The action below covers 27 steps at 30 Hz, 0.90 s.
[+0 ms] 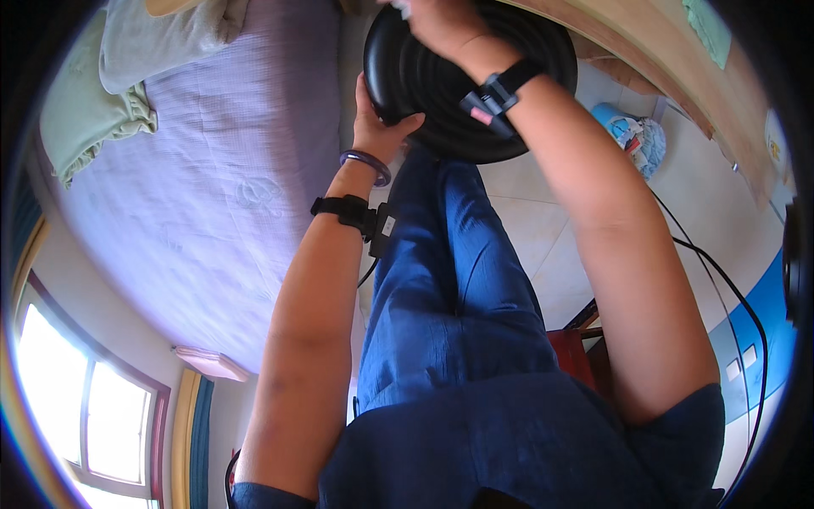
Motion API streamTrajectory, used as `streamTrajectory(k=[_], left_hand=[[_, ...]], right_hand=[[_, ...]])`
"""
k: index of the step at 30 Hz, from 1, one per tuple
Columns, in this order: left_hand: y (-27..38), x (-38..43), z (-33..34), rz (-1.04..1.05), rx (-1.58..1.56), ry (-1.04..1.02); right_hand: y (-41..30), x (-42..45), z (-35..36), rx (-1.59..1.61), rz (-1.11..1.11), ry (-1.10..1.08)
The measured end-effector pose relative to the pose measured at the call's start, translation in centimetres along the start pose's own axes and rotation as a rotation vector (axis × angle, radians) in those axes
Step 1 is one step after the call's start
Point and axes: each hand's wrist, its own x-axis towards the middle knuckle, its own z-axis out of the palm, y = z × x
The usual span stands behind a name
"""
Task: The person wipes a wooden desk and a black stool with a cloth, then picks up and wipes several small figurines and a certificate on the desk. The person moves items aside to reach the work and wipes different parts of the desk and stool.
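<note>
A round black disc point(420, 83) with a glossy rim and concentric ridges is at the top of the view, above my lower legs. My left hand point(380, 130) grips its near left edge, the thumb on the upper face and the other fingers around the rim. Over the disc's far part is my right hand point(448, 28), blurred and partly cut off by the top edge. A small white thing point(402, 7), too blurred to name, shows at its fingertips. My right forearm and its wrist strap hide part of the disc.
To the left is a bed with a lilac cover point(210, 159), a green pillow point(95, 114) and a grey blanket point(165, 44). A light blue bin point(655, 146) with litter stands on the tiled floor point(528, 223), beside wooden furniture point(687, 83). Black cables point(731, 273) hang at right.
</note>
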Motion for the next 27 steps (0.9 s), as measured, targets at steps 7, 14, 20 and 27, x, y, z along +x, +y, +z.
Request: streamTrajectory(k=[7, 14, 20, 27], left_hand=[[-1.8, 1.0, -0.5, 0.076, 0.139, 0.047], [2.2, 0.0, 1.1, -0.06, 0.117, 0.048], [0.2, -0.7, 0.4, 0.013, 0.075, 0.063], [2.0, -0.6, 0.5, -0.067, 0.148, 0.012]], right_hand=[[-5.0, -3.6, 4.1, -0.485, -0.5, -0.158], [12.2, -5.7, -8.0, -0.19, 0.253, 0.545], [8.6, -19.2, -7.6, -0.575, 0.472, 0.399], [4.4, -25.8, -1.5, -0.461, 0.883, 0.382]])
